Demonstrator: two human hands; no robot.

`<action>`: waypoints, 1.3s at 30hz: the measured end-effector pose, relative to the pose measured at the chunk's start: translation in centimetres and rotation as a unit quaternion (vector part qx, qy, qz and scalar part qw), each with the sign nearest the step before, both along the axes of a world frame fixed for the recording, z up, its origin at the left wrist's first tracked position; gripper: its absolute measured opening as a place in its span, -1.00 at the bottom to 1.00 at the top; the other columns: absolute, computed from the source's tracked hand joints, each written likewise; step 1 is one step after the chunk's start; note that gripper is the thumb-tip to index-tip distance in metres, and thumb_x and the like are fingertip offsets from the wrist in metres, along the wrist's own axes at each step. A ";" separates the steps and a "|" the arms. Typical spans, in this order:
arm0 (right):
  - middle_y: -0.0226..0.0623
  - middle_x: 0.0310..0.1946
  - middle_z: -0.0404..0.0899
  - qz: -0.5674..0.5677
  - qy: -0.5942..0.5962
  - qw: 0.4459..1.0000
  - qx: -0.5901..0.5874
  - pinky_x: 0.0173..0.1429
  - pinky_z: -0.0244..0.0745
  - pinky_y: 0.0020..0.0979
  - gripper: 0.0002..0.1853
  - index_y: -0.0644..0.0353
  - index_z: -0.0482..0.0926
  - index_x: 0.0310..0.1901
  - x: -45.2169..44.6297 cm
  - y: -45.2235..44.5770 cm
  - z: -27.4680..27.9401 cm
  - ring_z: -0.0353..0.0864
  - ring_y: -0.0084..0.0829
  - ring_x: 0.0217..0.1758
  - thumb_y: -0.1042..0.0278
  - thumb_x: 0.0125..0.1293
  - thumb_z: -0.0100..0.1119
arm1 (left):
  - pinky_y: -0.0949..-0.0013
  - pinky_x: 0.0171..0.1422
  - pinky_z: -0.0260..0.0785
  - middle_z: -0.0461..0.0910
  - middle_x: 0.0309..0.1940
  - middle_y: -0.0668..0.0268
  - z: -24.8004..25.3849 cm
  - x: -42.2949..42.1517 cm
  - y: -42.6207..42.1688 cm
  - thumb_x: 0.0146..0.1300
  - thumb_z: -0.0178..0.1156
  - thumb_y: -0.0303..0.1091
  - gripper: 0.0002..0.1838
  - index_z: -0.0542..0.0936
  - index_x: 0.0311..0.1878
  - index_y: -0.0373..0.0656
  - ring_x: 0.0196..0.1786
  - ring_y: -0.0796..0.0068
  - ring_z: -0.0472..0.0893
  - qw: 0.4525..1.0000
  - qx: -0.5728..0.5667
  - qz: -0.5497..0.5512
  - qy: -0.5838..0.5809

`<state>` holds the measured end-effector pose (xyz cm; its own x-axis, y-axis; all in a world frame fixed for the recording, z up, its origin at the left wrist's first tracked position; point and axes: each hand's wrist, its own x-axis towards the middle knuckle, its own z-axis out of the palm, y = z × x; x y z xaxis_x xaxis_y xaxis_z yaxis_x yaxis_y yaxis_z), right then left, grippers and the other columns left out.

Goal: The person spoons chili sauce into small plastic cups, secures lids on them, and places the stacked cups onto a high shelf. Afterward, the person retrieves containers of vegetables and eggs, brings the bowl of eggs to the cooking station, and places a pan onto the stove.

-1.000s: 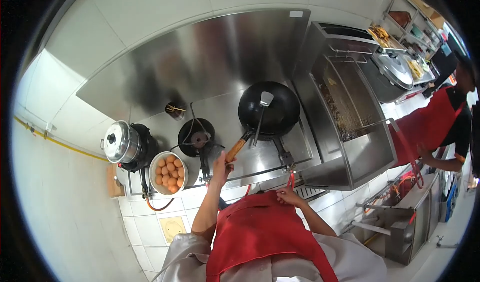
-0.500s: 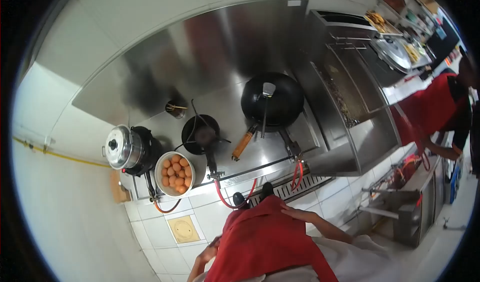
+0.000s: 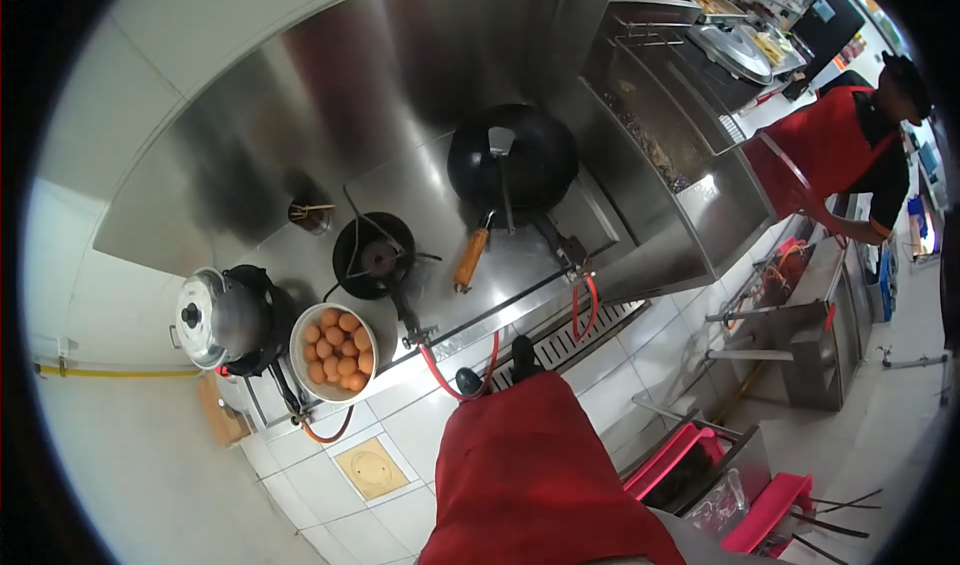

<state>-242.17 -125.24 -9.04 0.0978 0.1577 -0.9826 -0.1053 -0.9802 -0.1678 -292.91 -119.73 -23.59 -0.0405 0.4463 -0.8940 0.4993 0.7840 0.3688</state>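
Neither of my hands shows now; only the red apron (image 3: 540,465) over my front and my dark shoes are below the stove. On the steel stove top (image 3: 430,270) a black wok (image 3: 535,170) with a wooden handle (image 3: 468,263) sits at the right, a metal spatula (image 3: 503,170) lying in it. A bare burner (image 3: 378,256) is left of the wok. Brown eggs (image 3: 338,347) fill a white bowl (image 3: 299,363) at the stove's front left. Beside it, a lidded silver pot (image 3: 212,315) stands at the far left.
A dark cup (image 3: 308,215) with wooden sticks stands behind the burner. To the right are steel basins (image 3: 650,155) and a person (image 3: 820,155) in a red apron. Red hoses (image 3: 440,375) hang along the stove front. Pink bins (image 3: 680,455) stand at lower right.
Both of my hands, earlier beside and on the apron, have left the view. The view has shifted, bringing pink bins into sight at lower right. The stove items appear unmoved.
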 end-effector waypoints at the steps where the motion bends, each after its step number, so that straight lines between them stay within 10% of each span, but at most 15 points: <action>1: -0.29 0.03 0.66 -0.004 -0.007 1.000 0.006 0.13 0.66 -0.22 -0.48 0.09 0.60 0.23 -0.3 -0.1 0.0 0.69 -0.32 0.05 -0.13 0.51 0.02 | 0.08 0.52 0.31 0.41 0.46 -0.08 0.0 -0.3 -0.1 0.39 0.16 -0.21 -0.42 0.46 0.43 -0.21 0.49 -0.01 0.43 1.000 0.006 0.001 0.000; 23: -0.24 0.09 0.62 0.066 -0.059 0.995 0.051 0.19 0.60 -0.22 -0.52 0.10 0.63 0.22 -0.1 -0.9 2.1 0.65 -0.26 0.10 -0.04 0.46 0.11 | 0.02 0.52 0.29 0.43 0.44 -0.11 6.7 -2.5 -12.4 0.37 0.21 -0.24 -0.44 0.47 0.40 -0.21 0.47 -0.04 0.44 0.999 -0.005 0.036 0.034; 36: -0.21 0.13 0.59 0.199 -0.056 0.950 0.233 0.22 0.57 -0.21 -0.54 0.11 0.64 0.20 -0.5 7.6 5.4 0.63 -0.23 0.12 0.02 0.43 0.16 | 0.04 0.51 0.29 0.46 0.39 -0.11 15.8 4.0 6.8 0.37 0.25 -0.25 -0.45 0.48 0.37 -0.23 0.43 0.00 0.47 0.908 0.371 -0.058 -0.185; 39: -0.20 0.14 0.58 0.250 -0.043 0.916 0.310 0.22 0.56 -0.21 -0.55 0.11 0.64 0.20 -2.2 11.6 5.3 0.62 -0.22 0.13 0.03 0.42 0.17 | 0.08 0.50 0.30 0.49 0.35 -0.04 19.6 6.1 9.9 0.35 0.28 -0.26 -0.45 0.48 0.37 -0.23 0.39 0.06 0.49 0.941 0.231 -0.003 -0.245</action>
<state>-244.33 -113.61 -3.75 -0.0671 0.7297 -0.6805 0.3712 -0.6148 -0.6958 -286.83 -109.82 -3.99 0.3302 0.7912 -0.5148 0.1832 0.4813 0.8572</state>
